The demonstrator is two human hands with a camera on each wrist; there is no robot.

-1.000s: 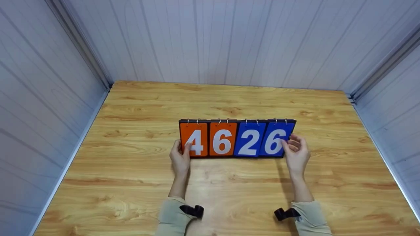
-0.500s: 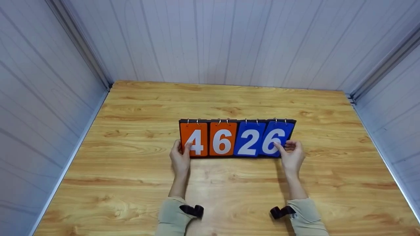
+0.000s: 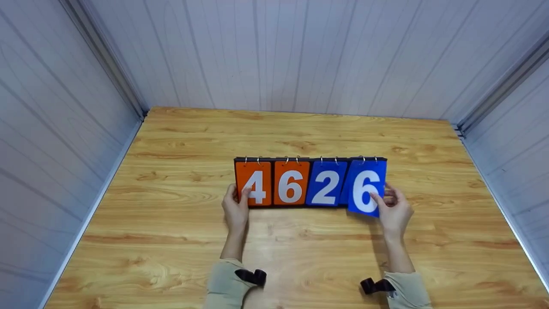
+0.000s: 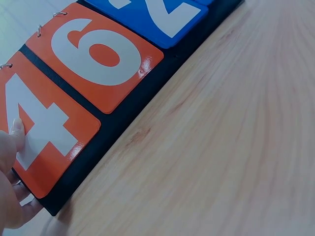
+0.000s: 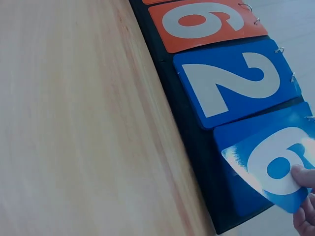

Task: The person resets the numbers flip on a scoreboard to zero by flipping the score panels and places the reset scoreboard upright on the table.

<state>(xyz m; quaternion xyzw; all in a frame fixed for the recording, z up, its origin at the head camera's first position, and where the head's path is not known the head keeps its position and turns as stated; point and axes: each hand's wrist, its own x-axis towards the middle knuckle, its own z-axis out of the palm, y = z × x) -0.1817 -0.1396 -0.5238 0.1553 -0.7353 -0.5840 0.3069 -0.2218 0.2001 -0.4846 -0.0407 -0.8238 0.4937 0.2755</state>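
A flip scoreboard [image 3: 273, 184] with a black backing stands on the table, reading 4, 6, 2, 6. Its left two cards are orange and its right two blue, hung from metal rings. My left hand [image 3: 236, 210] grips the left edge, thumb over the orange 4 card [image 4: 44, 123] and fingers behind the board. Between thumb and fingers my right hand [image 3: 394, 214] pinches the blue 6 card [image 5: 275, 162] by its right side. That card is lifted off the stack, with more blue card showing beneath it. The blue 2 card [image 5: 226, 83] hangs beside it.
The scoreboard stands on a wood-grain table [image 3: 300, 257]. Pale panelled walls [image 3: 274, 56] enclose the table at the back and both sides. A black strap-on device sits at each wrist, over beige sleeves [image 3: 227, 283].
The blue 6 card has come forward off its stack, pinched in my right hand, which moved left and then back right and nearer. My left hand stays on the scoreboard's left edge.
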